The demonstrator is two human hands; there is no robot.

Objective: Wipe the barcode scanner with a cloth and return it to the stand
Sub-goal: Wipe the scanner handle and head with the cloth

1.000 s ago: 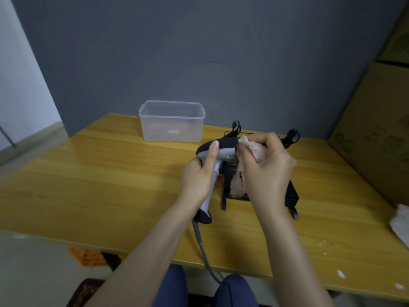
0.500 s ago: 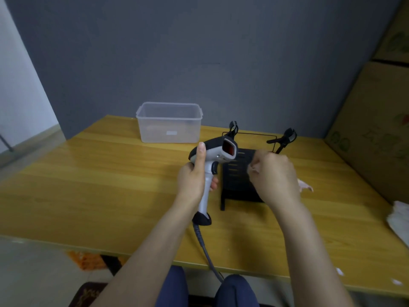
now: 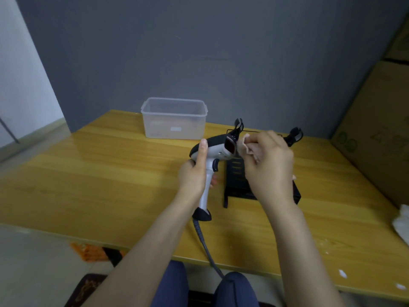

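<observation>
I see my left hand point(image 3: 194, 173) wrapped around the pale grey grip of a pistol-shaped barcode scanner point(image 3: 213, 151), thumb lying flat up the near side of its head. The scanner is held upright above the yellow wooden table point(image 3: 99, 185), clear of the surface, roughly at the middle of the view. Its head is white along the side with a black cap over the top, and a dark red scan window faces right. A small dark trigger sits under the head, the grip ends in a black foot, and a grey cable point(image 3: 205, 247) hangs from that foot down past the near table edge. My right hand point(image 3: 269, 167) is closed on a small pale pink cloth point(image 3: 249, 147), pinching it between thumb and fingers; the cloth sits just right of the scan window, and I cannot tell whether it touches the glass. Behind and below that hand a black metal stand point(image 3: 234, 180) rests on the table, with two black clips rising at its far corners. A clear rectangular plastic tub point(image 3: 174, 118) stands at the far side, left of the scanner. A brown cardboard box point(image 3: 376, 134) fills the right edge.
</observation>
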